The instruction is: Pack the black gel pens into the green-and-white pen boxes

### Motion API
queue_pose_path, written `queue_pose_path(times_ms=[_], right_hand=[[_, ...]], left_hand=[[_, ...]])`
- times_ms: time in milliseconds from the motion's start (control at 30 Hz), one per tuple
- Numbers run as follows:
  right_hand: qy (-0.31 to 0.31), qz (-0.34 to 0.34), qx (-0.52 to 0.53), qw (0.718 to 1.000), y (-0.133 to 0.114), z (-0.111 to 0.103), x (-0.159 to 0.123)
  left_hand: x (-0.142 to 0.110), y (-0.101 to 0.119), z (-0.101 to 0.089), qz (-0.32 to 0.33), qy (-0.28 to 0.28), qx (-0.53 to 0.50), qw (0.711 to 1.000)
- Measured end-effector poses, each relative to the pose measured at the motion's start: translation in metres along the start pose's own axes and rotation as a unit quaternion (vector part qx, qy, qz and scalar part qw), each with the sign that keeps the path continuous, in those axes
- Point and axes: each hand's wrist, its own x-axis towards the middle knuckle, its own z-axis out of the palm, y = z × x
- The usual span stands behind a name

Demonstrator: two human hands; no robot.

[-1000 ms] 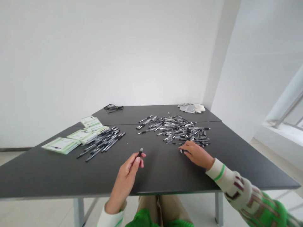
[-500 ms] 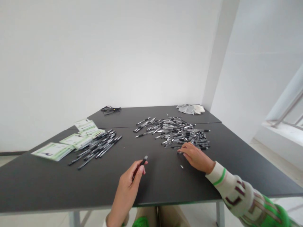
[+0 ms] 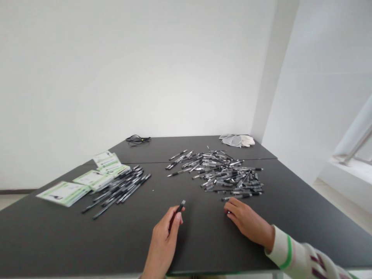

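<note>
Pen [image 3: 181,206] in left hand [image 3: 166,231], clear end forward, axis slightly rightward

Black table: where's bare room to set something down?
Bare: between the left hand and right hand; left of the left hand, nearer than the bundled pens; right of the loose pen heap. Crowded: that heap, and where those pens meet the green-white stacks.

Bright diffuse light, tabletop [image 3: 87,244] faintly shadowed, slight blur
</note>
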Motion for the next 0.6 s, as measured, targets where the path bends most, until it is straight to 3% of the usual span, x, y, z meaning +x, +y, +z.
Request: queue_pose_path(times_ms=[333, 600], right_hand=[[0.072, 0.025, -0.060, 0.995, 0.027, 0.007, 0.047], [0.095, -0.006, -0.081, 0.992, 0.023, 0.001, 0.070]], left_hand=[[0.007, -0.001, -0.002, -0.005, -0.012, 0.011, 1.000], [0.010, -0.003, 0.002, 0.008, -0.022, 0.016, 1.000]])
